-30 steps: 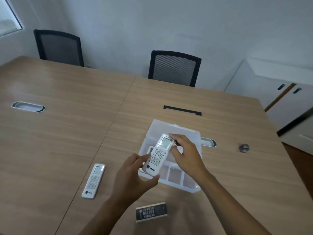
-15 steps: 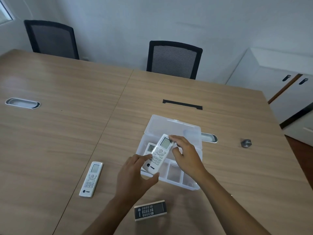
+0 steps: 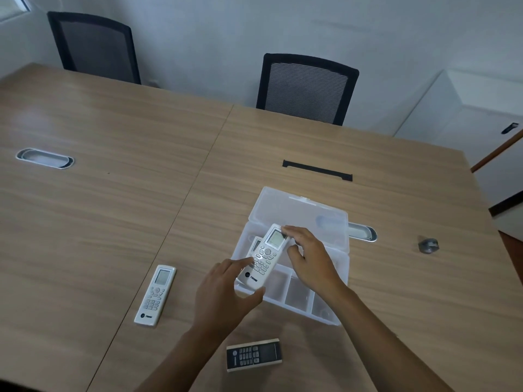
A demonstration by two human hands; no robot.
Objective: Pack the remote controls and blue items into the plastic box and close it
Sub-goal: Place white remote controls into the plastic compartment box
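A clear plastic box [image 3: 336,281] lies open on the wooden table, its lid [image 3: 300,213] folded back flat. Over its left compartment I hold a white remote [image 3: 264,257]: my left hand [image 3: 226,295] grips its lower end between finger and thumb, and my right hand [image 3: 308,258] pinches its top right corner. Another white remote [image 3: 256,244] lies in the box beneath it, mostly hidden. A third white remote [image 3: 155,295] rests on the table to the left. A black remote [image 3: 254,355] lies near the front. No blue items are visible.
A small grey round object [image 3: 428,245] sits on the table at right. Metal cable grommets [image 3: 45,158] [image 3: 362,232] and a black slot [image 3: 317,170] are set in the tabletop. Two black chairs [image 3: 305,89] stand behind; white cabinets [image 3: 467,108] at right.
The held white remote has sunk slightly lower and closer to the box's left compartment; both hands keep their hold. The camera view shifted a little.
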